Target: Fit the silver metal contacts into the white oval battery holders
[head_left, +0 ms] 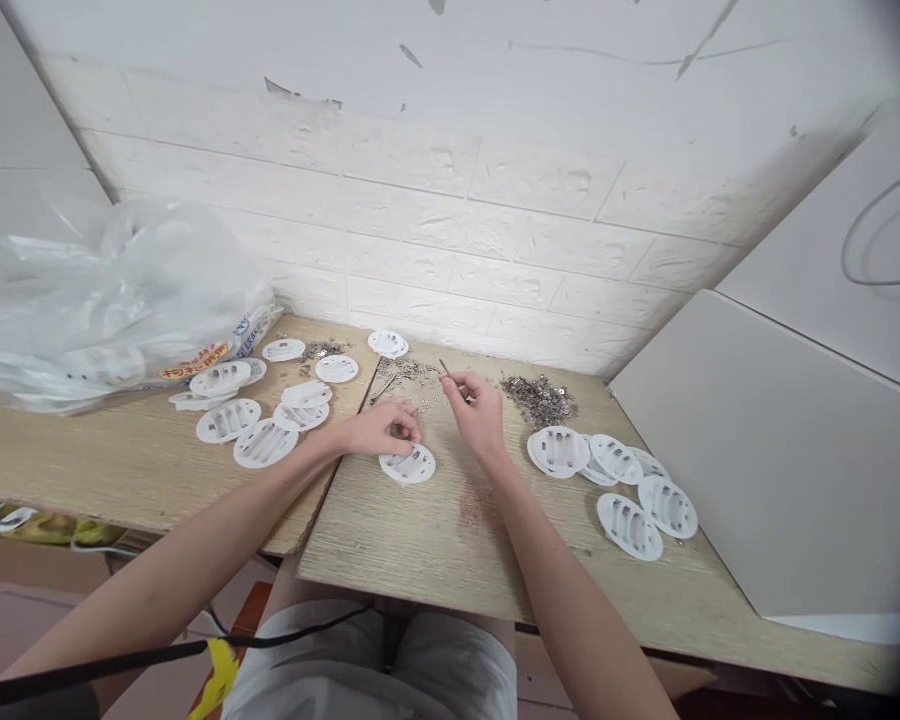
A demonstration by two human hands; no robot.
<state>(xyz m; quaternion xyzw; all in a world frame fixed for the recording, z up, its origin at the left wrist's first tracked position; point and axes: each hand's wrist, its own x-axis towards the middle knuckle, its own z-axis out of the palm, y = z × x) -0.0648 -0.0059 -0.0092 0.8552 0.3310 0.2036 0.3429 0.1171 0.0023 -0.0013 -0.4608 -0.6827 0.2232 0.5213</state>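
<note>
In the head view, a white round plastic disc [412, 466] with slots and small metal pieces lies on the wooden table in front of me. My left hand [385, 430] has curled fingers pressed on its upper edge; whether a small piece is pinched there is too small to tell. Above and to the right of the disc, my right hand [478, 412] is closed round a thin dark stick-like tool [444, 368], its tip pointing up toward the wall. Beyond my hands lie scattered small metal pieces [409, 370], and a denser heap of metal pieces [540, 400] is right of my right hand.
Several similar discs lie at left [265, 443] and at right [629, 526]. A large clear plastic bag [120, 300] stands at the far left. Another thin stick [383, 389] rests behind my left hand. A white brick-patterned wall [420, 220] closes the back; a pale panel [780, 450] stands right.
</note>
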